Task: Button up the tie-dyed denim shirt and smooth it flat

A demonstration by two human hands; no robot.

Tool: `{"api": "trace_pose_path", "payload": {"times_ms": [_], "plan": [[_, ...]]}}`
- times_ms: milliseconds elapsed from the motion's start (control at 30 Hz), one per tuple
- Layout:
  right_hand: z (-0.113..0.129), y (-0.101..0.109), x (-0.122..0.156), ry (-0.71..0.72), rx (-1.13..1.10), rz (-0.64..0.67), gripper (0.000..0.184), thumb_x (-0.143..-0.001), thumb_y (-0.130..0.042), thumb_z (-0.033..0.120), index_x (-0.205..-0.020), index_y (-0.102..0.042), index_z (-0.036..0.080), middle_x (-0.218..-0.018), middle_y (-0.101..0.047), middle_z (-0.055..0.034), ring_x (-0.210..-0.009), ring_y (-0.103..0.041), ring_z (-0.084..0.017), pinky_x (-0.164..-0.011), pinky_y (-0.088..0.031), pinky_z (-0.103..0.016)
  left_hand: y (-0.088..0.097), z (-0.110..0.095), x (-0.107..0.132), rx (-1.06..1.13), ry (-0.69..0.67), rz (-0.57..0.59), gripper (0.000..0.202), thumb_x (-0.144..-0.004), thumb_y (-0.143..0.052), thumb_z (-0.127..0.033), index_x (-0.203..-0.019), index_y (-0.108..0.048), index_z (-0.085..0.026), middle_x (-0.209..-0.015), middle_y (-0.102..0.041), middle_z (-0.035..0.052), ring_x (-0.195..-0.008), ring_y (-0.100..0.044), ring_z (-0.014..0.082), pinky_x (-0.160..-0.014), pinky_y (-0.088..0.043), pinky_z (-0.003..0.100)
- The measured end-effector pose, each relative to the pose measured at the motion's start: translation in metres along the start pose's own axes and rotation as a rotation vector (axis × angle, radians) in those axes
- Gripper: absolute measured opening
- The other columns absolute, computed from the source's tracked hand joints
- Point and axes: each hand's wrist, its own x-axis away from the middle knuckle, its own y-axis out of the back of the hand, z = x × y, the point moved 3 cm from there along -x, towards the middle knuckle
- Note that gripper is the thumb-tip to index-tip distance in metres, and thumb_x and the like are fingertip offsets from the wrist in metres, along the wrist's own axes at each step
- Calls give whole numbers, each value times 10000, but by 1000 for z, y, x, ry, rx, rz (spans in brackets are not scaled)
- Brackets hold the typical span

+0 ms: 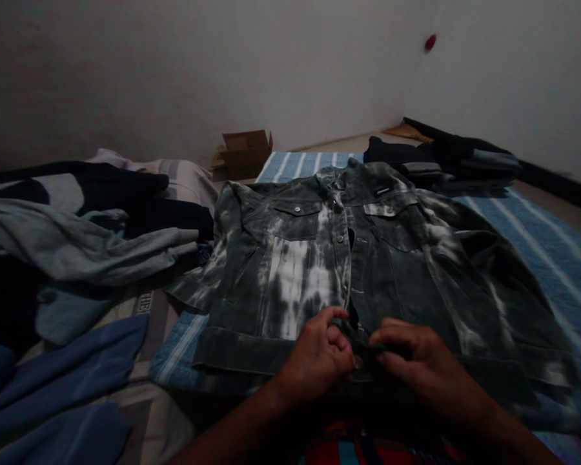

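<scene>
A bleach-washed denim jacket (368, 258) lies face up on a blue striped sheet (552, 245), its front partly buttoned. My left hand (319, 355) pinches the left front edge near the hem, fingers curled. My right hand (416, 361) grips the right front edge at the same spot, fingers pressed on the fabric. Both hands meet at the bottom of the button placket, close to my body.
A pile of grey and blue clothes (77, 258) covers the left side. Dark folded garments (445, 161) lie at the far right corner. An open cardboard box (244, 152) stands against the white wall behind.
</scene>
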Motion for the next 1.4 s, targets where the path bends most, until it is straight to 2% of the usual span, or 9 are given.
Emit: {"api": "trace_pose_path", "payload": {"times_ms": [133, 267, 467, 833, 1000, 1167, 1400], "plan": [[3, 8, -3, -48, -74, -45, 158, -786, -536, 213, -686, -652, 175, -689, -505, 4, -645, -510, -118, -564, -359, -219, -3, -2, -1, 22, -13, -35, 567, -584, -621, -118, -1115, -426, -157, -558, -534, -98, -426, -515, 76, -429, -356, 170], [-8, -3, -4, -87, -76, 9, 174, -768, -521, 202, -694, -676, 169, -684, -509, -2, -645, -509, -119, -558, -354, -219, -3, -2, -1, 90, 33, -31, 588, -559, -636, -122, -1106, -422, -157, -571, -554, -91, -435, -543, 98, -423, -396, 187], [-18, -13, -3, -105, -54, 14, 202, -787, -512, 206, -705, -693, 170, -675, -504, -6, -633, -501, -119, -551, -352, -216, -3, 2, -4, 121, 49, -75, 588, -537, -623, -117, -1089, -426, -160, -545, -544, -103, -423, -546, 109, -398, -396, 186], [-19, -25, 7, -76, 142, -19, 184, -827, -493, 140, -724, -641, 180, -762, -534, -12, -725, -544, -130, -631, -374, -226, -6, 6, -5, 113, 68, -107, 552, -538, -646, -97, -1051, -449, -143, -540, -525, -110, -403, -528, 95, -380, -375, 176], [-21, -31, 10, -87, 246, -57, 89, -806, -579, 120, -774, -636, 181, -784, -540, -15, -752, -544, -153, -647, -369, -253, -7, 6, -5, 90, 58, -112, 508, -552, -619, -76, -1030, -461, -145, -526, -522, -110, -403, -518, 89, -396, -388, 177], [-25, -36, 10, 20, 410, -148, 103, -757, -624, 82, -815, -633, 166, -772, -549, -24, -741, -534, -177, -630, -350, -271, -8, 8, -5, 54, 28, -121, 486, -556, -596, -58, -1018, -470, -143, -501, -514, -111, -401, -506, 86, -397, -372, 170], [-25, -43, 8, 105, 509, -272, 121, -685, -614, 46, -717, -585, 159, -693, -520, -12, -664, -511, -167, -593, -296, -267, -7, 10, -6, 28, -23, -109, 436, -578, -572, -53, -988, -466, -155, -503, -513, -105, -398, -500, 83, -402, -355, 163]]}}
